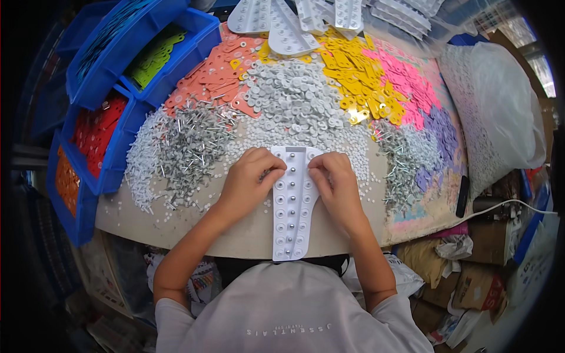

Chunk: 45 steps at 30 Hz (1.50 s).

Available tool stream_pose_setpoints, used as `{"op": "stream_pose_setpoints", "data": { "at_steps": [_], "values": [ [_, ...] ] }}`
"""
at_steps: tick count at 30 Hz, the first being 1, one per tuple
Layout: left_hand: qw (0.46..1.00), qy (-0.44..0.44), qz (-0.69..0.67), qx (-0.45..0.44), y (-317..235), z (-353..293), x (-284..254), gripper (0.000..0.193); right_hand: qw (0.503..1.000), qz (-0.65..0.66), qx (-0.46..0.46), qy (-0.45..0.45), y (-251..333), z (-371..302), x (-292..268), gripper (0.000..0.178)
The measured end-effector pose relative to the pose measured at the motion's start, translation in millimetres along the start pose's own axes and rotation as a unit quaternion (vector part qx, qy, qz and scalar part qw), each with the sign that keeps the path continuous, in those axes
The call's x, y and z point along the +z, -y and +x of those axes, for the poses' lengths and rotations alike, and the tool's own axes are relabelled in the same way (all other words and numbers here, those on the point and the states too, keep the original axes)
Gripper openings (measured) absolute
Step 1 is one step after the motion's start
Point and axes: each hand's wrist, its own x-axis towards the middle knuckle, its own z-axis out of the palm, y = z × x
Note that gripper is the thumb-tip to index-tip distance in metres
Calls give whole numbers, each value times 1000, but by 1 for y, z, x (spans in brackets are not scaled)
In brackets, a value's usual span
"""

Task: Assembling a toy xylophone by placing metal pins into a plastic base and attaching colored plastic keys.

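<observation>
In front of me at the table's near edge lies a white T-shaped plastic block [282,200]. A row of shiny metal studs [292,184] runs down its central channel, and round white discs [280,212] sit in recesses along both sides. My left hand [253,174] is closed at the upper left of the block, thumb and forefinger tips together at its edge. My right hand [336,181] is closed in the same way at the upper right edge. Whatever is between the fingertips is too small to make out.
Beyond the block are heaps of grey-white round caps [291,97], metal pins [194,141], and yellow [356,65], salmon [220,73], pink [406,76] and purple [441,135] flat pieces. Blue bins [122,167] stand left, a plastic bag [500,100] right. More white blocks [247,17] lie behind.
</observation>
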Motion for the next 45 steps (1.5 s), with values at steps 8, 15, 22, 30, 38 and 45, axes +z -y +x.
{"op": "stream_pose_setpoints", "data": {
  "at_steps": [8, 15, 22, 30, 38, 45],
  "values": [
    [992, -29, -50, -111, -11, 0, 5, 7, 999, -11, 8, -43, -7, -4, 10, 9],
    [971, -55, 169, 158, 5, -3, 3, 13, 989, -81, -76, -100, -13, -7, 19, 11],
    [993, -57, 81, 72, 9, 19, -11, 9, 984, -97, -103, -113, -14, -7, 17, 10],
    [976, -72, 190, 80, 46, 59, -15, 13, 986, 14, 47, -158, -20, 2, -8, 9],
    [967, -79, 227, 88, 42, 62, -8, 9, 974, -160, -67, -145, -37, 29, -10, 9],
    [951, -92, 253, 149, 44, 62, -3, 7, 975, -174, -49, -129, -47, 34, 1, 12]
  ]
}}
